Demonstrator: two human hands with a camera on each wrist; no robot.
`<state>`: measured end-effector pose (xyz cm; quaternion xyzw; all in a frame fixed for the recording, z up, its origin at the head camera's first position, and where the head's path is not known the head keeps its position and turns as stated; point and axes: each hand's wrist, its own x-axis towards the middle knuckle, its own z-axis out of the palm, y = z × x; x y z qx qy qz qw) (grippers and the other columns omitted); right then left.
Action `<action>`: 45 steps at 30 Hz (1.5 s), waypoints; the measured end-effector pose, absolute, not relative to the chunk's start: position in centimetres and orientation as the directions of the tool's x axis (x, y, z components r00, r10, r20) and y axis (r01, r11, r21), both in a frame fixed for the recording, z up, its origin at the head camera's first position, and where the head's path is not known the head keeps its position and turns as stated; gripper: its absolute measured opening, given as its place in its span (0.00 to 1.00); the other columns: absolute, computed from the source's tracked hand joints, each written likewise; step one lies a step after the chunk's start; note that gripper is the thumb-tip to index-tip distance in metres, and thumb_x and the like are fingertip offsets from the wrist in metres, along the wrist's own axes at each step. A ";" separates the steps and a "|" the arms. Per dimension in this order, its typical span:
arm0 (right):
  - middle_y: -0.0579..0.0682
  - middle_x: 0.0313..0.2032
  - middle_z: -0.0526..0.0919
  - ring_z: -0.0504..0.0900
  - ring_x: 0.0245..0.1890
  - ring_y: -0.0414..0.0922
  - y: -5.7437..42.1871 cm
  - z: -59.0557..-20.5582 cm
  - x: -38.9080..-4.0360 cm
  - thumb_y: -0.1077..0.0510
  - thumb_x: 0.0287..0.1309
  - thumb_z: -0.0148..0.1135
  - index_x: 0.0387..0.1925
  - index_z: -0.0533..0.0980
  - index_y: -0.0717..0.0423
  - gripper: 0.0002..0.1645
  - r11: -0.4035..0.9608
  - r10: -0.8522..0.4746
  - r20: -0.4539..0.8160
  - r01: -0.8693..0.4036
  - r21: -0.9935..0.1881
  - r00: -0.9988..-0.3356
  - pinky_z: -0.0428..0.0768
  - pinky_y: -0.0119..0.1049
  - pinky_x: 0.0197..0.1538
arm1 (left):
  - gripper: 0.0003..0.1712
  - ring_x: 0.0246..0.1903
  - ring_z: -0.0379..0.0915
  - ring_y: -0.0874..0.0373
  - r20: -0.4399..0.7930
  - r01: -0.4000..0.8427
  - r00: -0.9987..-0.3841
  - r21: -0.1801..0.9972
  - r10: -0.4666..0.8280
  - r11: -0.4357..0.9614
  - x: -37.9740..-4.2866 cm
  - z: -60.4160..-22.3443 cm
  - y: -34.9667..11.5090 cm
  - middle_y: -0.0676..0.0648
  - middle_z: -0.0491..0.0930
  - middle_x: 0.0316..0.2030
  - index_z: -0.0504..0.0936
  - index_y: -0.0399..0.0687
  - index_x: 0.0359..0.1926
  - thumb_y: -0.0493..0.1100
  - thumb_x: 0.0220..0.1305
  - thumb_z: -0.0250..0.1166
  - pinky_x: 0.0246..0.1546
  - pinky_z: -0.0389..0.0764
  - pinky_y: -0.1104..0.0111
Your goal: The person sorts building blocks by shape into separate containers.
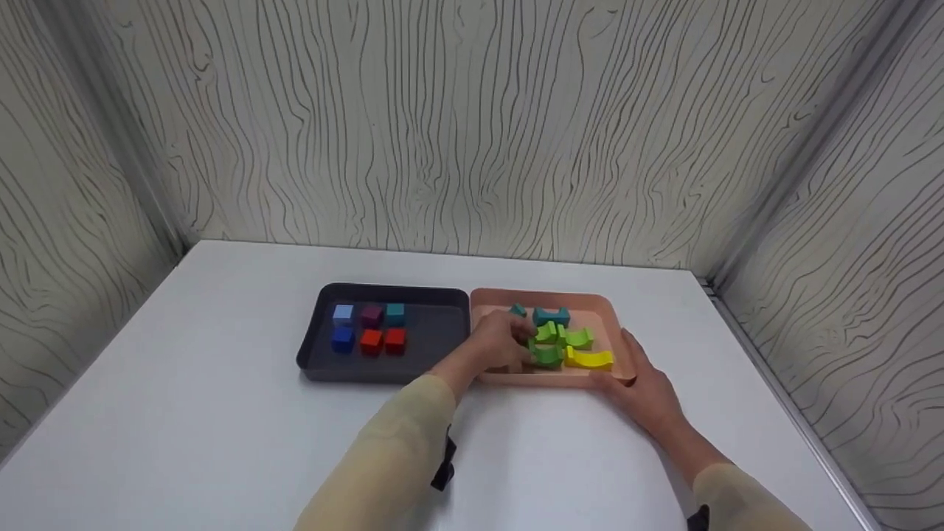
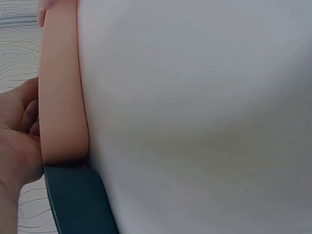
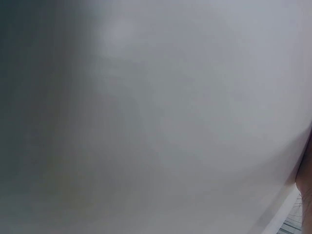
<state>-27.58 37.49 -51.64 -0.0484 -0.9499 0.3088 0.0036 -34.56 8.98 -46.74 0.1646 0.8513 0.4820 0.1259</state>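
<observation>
In the head view my left hand (image 1: 501,341) reaches over the front left of the pink tray (image 1: 509,379). Its bent thumb and fingers pinch the left end of a green arch block (image 1: 547,358); the other fingers are partly hidden. A lime arch block (image 1: 546,333) lies just beyond the fingertips. My right hand (image 1: 649,394) rests on the tray's front right corner, fingers along the outer side and thumb at the front wall. In the left wrist view my left hand (image 2: 17,131) bends behind the tray wall. Only a sliver of my right hand (image 3: 306,180) shows in the right wrist view.
Touching the pink tray's left side, a dark tray (image 1: 435,332) bears several cubes, among them a red cube (image 1: 395,341) and a blue cube (image 1: 343,339). A yellow arch block (image 1: 590,359) and a teal one (image 1: 552,316) lie in the pink tray. Patterned panels (image 1: 413,133) enclose the white table (image 1: 184,383).
</observation>
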 end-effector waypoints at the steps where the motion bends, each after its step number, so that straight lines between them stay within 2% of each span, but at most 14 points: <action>1: 0.67 0.80 0.58 0.65 0.74 0.68 37.5 -51.6 -27.6 0.15 0.58 0.59 0.87 0.38 0.43 0.72 0.805 0.091 -0.016 0.083 -0.588 -0.996 0.62 0.71 0.73 | 0.23 0.50 0.81 0.62 -0.052 0.166 -0.913 0.860 0.405 0.483 -34.6 -46.7 9.0 0.56 0.87 0.44 0.90 0.49 0.57 0.35 0.60 0.80 0.57 0.83 0.65; 13: 0.68 0.79 0.59 0.66 0.73 0.69 37.6 -51.8 -27.9 0.16 0.60 0.59 0.87 0.38 0.44 0.71 0.810 0.082 -0.012 0.073 -0.581 -0.997 0.63 0.72 0.72 | 0.25 0.49 0.81 0.62 -0.081 0.140 -0.917 0.852 0.391 0.504 -34.8 -46.8 9.2 0.55 0.87 0.44 0.90 0.49 0.57 0.34 0.57 0.82 0.55 0.84 0.65; 29: 0.68 0.79 0.59 0.67 0.73 0.69 37.4 -51.8 -28.1 0.16 0.59 0.59 0.87 0.39 0.44 0.72 0.814 0.077 -0.001 0.064 -0.577 -0.997 0.63 0.71 0.72 | 0.25 0.49 0.80 0.61 -0.052 0.172 -0.921 0.835 0.386 0.523 -34.8 -47.1 9.3 0.54 0.87 0.45 0.89 0.48 0.57 0.33 0.59 0.81 0.56 0.84 0.65; 35: 0.68 0.78 0.61 0.67 0.73 0.69 37.1 -52.0 -28.4 0.17 0.60 0.59 0.87 0.39 0.44 0.70 0.813 0.066 -0.003 0.056 -0.579 -0.998 0.64 0.71 0.72 | 0.25 0.50 0.80 0.59 -0.048 0.150 -0.931 0.854 0.361 0.499 -34.5 -47.0 9.0 0.52 0.86 0.46 0.89 0.46 0.58 0.31 0.59 0.80 0.55 0.84 0.65; 40: 0.68 0.79 0.58 0.65 0.74 0.69 37.5 -52.1 -28.3 0.16 0.59 0.58 0.87 0.37 0.44 0.72 0.814 0.067 -0.016 0.064 -0.577 -0.998 0.63 0.71 0.73 | 0.27 0.50 0.80 0.60 -0.064 0.133 -0.930 0.857 0.361 0.497 -34.3 -46.7 9.2 0.52 0.86 0.48 0.88 0.46 0.60 0.33 0.59 0.80 0.56 0.84 0.65; 45: 0.68 0.80 0.56 0.63 0.75 0.70 38.3 -51.8 -28.4 0.16 0.59 0.58 0.87 0.36 0.43 0.72 0.814 0.072 -0.025 0.073 -0.577 -0.997 0.62 0.73 0.72 | 0.27 0.54 0.80 0.60 -0.019 0.181 -0.931 0.843 0.364 0.507 -33.9 -45.3 9.0 0.53 0.86 0.53 0.86 0.47 0.64 0.39 0.63 0.79 0.59 0.82 0.66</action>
